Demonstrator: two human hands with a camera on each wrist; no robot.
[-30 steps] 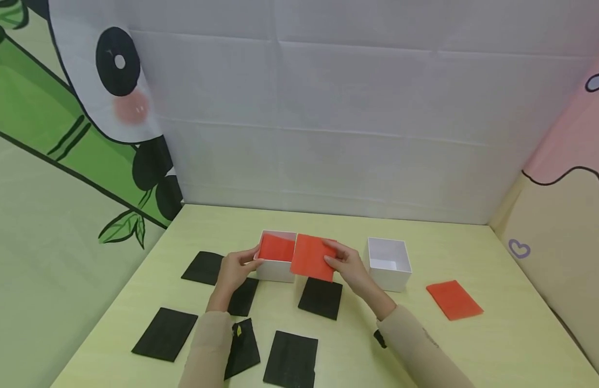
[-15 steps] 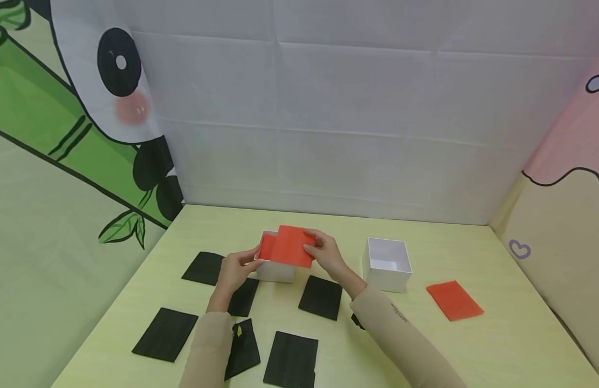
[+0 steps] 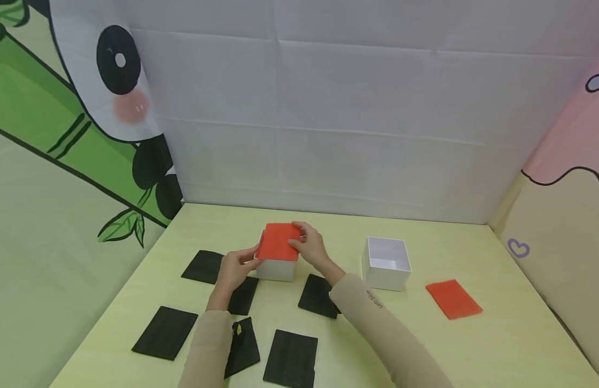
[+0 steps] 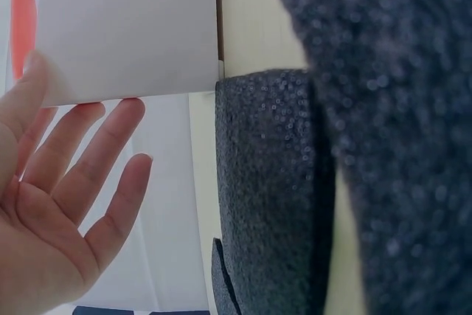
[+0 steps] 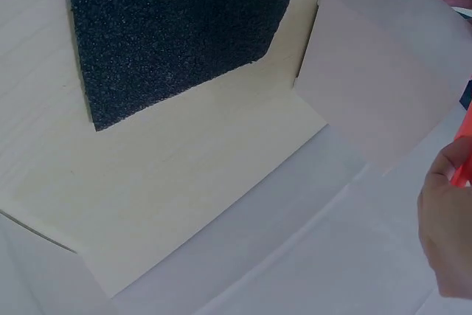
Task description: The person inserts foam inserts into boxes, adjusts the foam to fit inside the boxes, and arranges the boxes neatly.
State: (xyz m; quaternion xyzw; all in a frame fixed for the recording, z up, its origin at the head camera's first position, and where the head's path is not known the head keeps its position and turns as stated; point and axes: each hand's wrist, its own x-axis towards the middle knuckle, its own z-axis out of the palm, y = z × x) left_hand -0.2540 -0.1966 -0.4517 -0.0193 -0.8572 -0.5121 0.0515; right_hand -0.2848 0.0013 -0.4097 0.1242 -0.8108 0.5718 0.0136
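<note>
The right grip was clamped on the right edge of a red sheet, over the opening of a white box; the left grip, thumb and fingers apart, held the box's left side.

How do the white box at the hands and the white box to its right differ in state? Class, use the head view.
The box at the hands has a red sheet held over its top; the box to the right shows its white inside.
The left hand grips the box at the hands; neither hand touches the box to the right.
Both are white and stand on the table.
</note>
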